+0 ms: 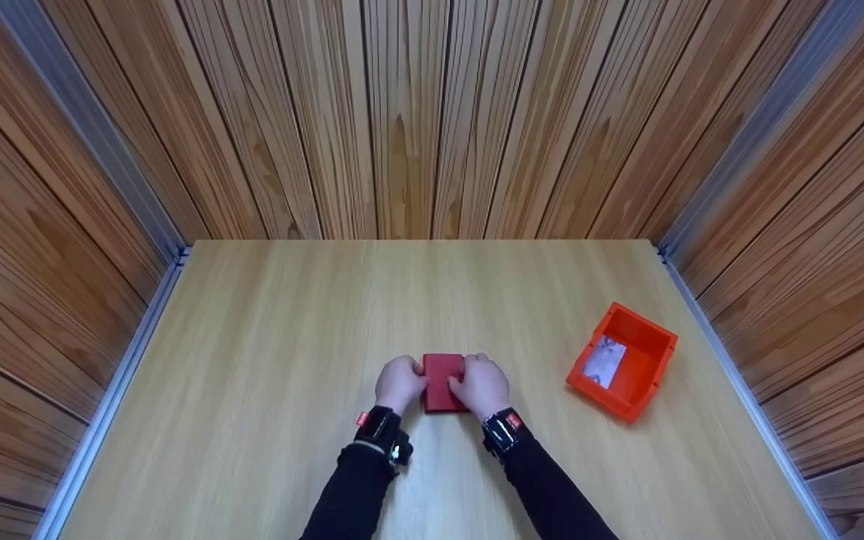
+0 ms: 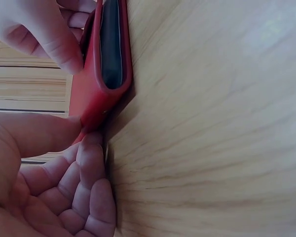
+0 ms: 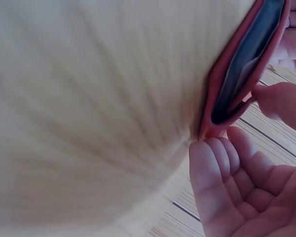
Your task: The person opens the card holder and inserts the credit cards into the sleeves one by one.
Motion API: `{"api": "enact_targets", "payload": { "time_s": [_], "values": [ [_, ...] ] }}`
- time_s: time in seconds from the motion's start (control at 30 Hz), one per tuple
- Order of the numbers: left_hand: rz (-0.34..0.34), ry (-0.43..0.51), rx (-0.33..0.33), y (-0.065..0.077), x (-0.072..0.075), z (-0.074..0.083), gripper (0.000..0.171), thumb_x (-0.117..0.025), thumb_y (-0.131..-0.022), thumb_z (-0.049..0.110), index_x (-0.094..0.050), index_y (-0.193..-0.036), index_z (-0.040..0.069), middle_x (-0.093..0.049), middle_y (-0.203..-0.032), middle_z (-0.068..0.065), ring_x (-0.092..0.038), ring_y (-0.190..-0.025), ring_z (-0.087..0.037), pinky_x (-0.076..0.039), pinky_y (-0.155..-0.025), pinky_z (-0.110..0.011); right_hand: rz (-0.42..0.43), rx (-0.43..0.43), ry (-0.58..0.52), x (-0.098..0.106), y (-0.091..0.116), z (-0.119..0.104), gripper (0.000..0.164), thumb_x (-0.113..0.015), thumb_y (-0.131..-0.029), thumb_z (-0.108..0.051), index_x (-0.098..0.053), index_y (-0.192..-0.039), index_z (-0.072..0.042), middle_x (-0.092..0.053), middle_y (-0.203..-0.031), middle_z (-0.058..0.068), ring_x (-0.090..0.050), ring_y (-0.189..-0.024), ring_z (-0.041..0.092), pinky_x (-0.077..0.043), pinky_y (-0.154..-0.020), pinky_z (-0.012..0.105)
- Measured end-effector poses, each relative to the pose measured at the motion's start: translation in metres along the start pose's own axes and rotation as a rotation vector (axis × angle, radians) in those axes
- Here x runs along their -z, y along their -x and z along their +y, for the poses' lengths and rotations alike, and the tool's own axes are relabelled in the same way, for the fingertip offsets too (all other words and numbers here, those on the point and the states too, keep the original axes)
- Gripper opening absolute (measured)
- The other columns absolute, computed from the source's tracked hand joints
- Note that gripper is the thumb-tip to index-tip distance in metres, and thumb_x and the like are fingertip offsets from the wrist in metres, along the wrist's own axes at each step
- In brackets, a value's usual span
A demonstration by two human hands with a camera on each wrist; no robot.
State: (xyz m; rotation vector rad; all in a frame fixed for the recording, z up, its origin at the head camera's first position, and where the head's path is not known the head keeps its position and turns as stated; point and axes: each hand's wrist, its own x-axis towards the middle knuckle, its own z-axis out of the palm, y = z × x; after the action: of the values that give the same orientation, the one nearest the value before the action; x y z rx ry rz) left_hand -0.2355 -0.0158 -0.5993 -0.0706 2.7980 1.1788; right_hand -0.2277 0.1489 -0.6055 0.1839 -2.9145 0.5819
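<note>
A red wallet (image 1: 439, 384) with a dark lining sits low over the table in the head view, between the two hands. My left hand (image 1: 400, 384) pinches its left edge between thumb (image 2: 44, 131) and curled index finger. On the opposite side, my right hand (image 1: 483, 386) grips the right edge, the thumb lying over the upper face. Seen from its near end in the left wrist view, the wallet (image 2: 91, 98) is folded over, and dark layers show inside. The right wrist view shows a narrow gap in the wallet (image 3: 212, 94) with a pale layer within.
An orange bin (image 1: 652, 343) stands tilted in angle on the right part of the table, with a whitish printed card (image 1: 604, 361) inside. Wood-panelled walls (image 1: 402, 120) with metal edge rails (image 1: 117, 375) enclose the pale wooden table (image 1: 267, 322) at the back and sides.
</note>
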Motion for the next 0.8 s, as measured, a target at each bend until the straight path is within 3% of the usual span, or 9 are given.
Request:
{"api": "enact_targets", "payload": {
  "time_s": [0.37,0.8],
  "values": [
    [0.002,0.002,-0.003,-0.0017,-0.0007,-0.0018,0.012,-0.077,-0.08,0.012,-0.066,-0.078,0.006,-0.065,-0.078,-0.003,-0.059,-0.073,-0.021,-0.049,-0.068,-0.037,0.105,0.103,0.046,0.0019,0.0036,-0.0023,0.025,-0.077,-0.077,-0.013,-0.057,-0.062,-0.011,-0.054,-0.065,0.0,-0.055,-0.059,0.021,-0.046,-0.055,0.038],
    [0.0,-0.008,0.002,-0.001,-0.0003,0.0006,0.013,-0.078,-0.079,0.013,-0.066,-0.079,0.007,-0.065,-0.078,-0.002,-0.058,-0.072,-0.019,-0.049,-0.068,-0.036,0.111,0.094,0.004,0.0031,0.0036,0.0001,0.021,-0.073,-0.076,-0.009,-0.056,-0.064,-0.011,-0.054,-0.065,0.001,-0.055,-0.059,0.021,-0.045,-0.055,0.038]
  ]
}}
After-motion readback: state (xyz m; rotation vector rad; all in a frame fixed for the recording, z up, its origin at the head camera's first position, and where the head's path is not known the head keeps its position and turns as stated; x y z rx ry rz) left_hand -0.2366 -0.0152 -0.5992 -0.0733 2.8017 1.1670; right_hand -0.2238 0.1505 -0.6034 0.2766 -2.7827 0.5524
